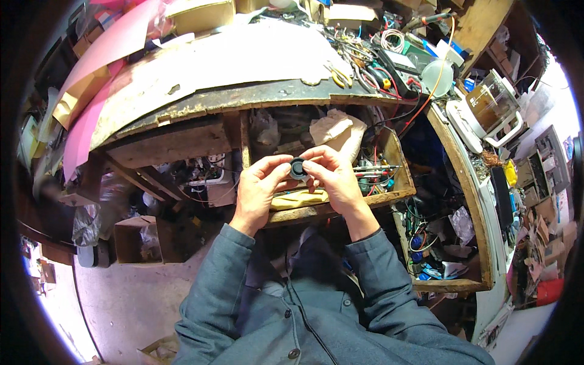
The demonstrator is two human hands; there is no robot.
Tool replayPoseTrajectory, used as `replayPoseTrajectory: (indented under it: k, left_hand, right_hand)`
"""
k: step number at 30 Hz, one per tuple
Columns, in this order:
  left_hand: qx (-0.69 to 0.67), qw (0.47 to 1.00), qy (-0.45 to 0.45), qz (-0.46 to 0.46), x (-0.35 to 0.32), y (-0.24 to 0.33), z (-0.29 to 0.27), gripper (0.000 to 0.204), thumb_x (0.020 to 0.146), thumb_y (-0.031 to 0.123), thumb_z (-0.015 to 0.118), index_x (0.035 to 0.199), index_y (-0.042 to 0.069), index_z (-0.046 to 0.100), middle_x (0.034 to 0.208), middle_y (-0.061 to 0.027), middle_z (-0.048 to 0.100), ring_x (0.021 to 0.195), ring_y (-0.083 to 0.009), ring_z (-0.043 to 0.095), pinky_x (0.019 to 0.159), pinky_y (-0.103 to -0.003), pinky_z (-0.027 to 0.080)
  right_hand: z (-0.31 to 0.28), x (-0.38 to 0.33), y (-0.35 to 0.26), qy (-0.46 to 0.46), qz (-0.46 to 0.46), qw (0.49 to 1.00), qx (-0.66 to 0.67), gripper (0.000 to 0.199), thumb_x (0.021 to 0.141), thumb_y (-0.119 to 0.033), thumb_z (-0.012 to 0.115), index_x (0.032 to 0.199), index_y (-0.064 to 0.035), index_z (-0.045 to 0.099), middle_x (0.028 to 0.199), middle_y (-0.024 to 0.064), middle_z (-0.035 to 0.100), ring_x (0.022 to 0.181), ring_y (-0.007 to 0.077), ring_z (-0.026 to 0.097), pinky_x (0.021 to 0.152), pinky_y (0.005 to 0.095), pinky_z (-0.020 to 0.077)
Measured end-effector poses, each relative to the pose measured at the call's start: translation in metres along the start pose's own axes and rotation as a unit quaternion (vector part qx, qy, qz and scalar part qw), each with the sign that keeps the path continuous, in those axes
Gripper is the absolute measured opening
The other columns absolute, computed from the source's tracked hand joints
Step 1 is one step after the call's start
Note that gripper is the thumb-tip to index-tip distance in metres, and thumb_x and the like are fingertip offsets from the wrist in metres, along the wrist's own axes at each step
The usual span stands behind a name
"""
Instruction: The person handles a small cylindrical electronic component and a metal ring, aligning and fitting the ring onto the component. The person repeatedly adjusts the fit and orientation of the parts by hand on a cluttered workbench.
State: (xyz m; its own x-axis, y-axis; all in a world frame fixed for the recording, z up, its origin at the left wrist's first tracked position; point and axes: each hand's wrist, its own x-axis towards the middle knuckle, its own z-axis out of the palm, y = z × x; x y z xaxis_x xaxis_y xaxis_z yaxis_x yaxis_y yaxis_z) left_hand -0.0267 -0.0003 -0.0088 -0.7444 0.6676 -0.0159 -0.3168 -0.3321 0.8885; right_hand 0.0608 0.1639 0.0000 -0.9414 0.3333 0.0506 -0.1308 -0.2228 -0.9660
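Far left: pink sheets lean over a scarred, dusty worktop; below it, an open cardboard box on the floor. Centre: left hand and right hand, fingertips pinched on one small black round part, held above an open wooden drawer; its detail is too small to make out. Right: tangled wires and tools, a glass jug, shelves cut off at the rim.

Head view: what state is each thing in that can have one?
Small round black part: held up between the fingertips of both hands.
Left hand: fingers pinching the part.
Right hand: fingers pinching the part.
Wooden drawer: pulled open, full of tools and wires.
Glass jug: upright, holding something brown.
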Motion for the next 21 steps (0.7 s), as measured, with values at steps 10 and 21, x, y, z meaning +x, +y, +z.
replayPoseTrajectory:
  k: [10,21]
  left_hand:
    - [-0.029,0.999,-0.007,-0.014,0.001,0.002,-0.002,0.026,0.096,0.012,0.068,0.118,-0.001,0.067,0.109,-0.009,0.071,0.096,-0.0167,0.069,0.084,-0.032,0.059]
    - [-0.009,0.998,-0.066,0.015,-0.002,0.002,-0.006,0.038,0.089,0.003,0.074,0.125,-0.001,0.062,0.117,-0.0096,0.069,0.107,-0.0167,0.066,0.095,-0.032,0.054]
  right_hand:
    - [0.004,-0.003,-0.003,0.017,-0.036,0.997,-0.06,0.019,0.095,-0.011,0.069,0.112,-0.0038,0.065,0.084,0.0012,0.068,0.066,0.0066,0.06,0.057,0.0216,0.0505]
    - [0.012,-0.01,-0.004,0.012,-0.074,0.993,-0.09,0.015,0.096,-0.009,0.067,0.11,-0.0047,0.068,0.085,0.0031,0.07,0.07,0.0072,0.066,0.058,0.0219,0.0544]
